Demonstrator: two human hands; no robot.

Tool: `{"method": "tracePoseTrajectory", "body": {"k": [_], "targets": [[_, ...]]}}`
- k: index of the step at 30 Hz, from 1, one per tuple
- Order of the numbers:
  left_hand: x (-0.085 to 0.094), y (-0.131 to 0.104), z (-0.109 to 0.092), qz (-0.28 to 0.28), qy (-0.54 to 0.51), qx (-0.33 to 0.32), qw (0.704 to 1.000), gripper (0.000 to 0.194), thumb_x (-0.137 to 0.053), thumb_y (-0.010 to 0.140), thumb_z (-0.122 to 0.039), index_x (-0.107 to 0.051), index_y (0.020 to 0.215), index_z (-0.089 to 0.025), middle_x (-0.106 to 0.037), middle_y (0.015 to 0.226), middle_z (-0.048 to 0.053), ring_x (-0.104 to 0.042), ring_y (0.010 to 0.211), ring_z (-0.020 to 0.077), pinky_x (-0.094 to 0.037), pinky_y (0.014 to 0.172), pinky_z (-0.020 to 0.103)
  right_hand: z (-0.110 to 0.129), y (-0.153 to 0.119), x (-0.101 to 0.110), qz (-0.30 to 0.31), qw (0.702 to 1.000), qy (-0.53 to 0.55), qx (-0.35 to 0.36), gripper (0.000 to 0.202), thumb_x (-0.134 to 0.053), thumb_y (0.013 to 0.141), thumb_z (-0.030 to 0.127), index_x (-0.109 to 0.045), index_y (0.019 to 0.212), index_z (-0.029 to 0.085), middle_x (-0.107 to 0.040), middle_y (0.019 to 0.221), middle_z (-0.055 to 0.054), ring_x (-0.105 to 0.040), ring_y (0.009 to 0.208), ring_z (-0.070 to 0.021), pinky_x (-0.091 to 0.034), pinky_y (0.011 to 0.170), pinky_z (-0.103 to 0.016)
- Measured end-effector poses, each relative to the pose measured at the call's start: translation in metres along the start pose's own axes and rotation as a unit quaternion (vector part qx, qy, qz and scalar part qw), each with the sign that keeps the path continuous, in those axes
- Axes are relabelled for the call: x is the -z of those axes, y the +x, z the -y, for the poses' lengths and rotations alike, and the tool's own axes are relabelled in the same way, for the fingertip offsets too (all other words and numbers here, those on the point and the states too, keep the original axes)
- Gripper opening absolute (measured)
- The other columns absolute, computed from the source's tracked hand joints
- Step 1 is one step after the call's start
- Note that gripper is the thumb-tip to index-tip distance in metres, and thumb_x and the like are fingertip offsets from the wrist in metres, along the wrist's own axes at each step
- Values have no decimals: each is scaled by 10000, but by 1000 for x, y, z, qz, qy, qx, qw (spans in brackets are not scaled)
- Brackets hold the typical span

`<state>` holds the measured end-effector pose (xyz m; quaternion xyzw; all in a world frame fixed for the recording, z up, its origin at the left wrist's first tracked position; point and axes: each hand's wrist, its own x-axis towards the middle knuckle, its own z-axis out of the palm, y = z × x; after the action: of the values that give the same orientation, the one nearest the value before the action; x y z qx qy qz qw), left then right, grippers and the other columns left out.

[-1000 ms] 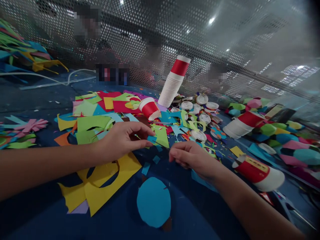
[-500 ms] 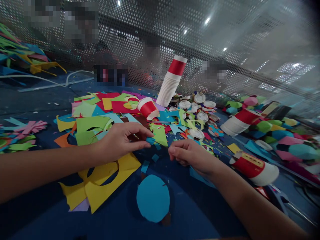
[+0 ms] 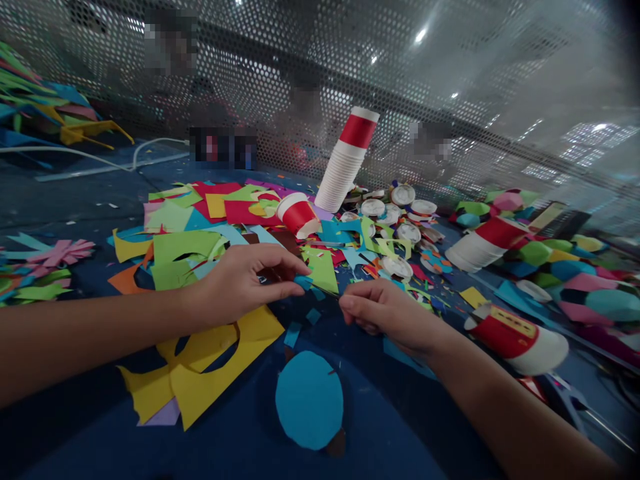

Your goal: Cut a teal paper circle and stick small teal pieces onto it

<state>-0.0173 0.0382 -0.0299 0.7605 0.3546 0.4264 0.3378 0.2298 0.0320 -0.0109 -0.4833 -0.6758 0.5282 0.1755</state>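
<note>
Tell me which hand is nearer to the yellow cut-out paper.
Left. The left hand, pinching a small blue piece, is right by the upper edge of the yellow cut-out paper; the right hand is farther off, to its right.

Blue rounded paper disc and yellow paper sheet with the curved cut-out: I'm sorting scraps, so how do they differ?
The blue rounded paper disc has a rounded outline; the yellow paper sheet has pointed corners. The sheet has a large curved opening; the disc has none. The sheet spans more of the view than the disc. Both lie on the dark blue surface.
</note>
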Motion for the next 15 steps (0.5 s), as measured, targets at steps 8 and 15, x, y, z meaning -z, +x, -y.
{"method": "tracePoseTrajectory", "body": {"k": [8, 15], "targets": [[0, 0, 1, -6, 6, 1, 1000, 166, -746, 762, -265, -737, 904, -180, -698, 739, -22, -625, 629, 75, -484, 556, 135, 0, -1, 0, 12, 1000, 3, 0, 495, -701, 748, 634, -595, 625, 166, -376, 484, 53, -287, 442, -80, -185, 411, -230], [1, 0, -3, 11, 26, 7, 1000, 149, -708, 775, -262, -726, 905, -191, -716, 757, -11, -616, 622, 85, -465, 533, 151, 1, 0, 2, 19, 1000, 1, 7, 489, -718, 738, 631, -630, 629, 162, -406, 491, 39, -308, 447, -85, -190, 413, -234]]}}
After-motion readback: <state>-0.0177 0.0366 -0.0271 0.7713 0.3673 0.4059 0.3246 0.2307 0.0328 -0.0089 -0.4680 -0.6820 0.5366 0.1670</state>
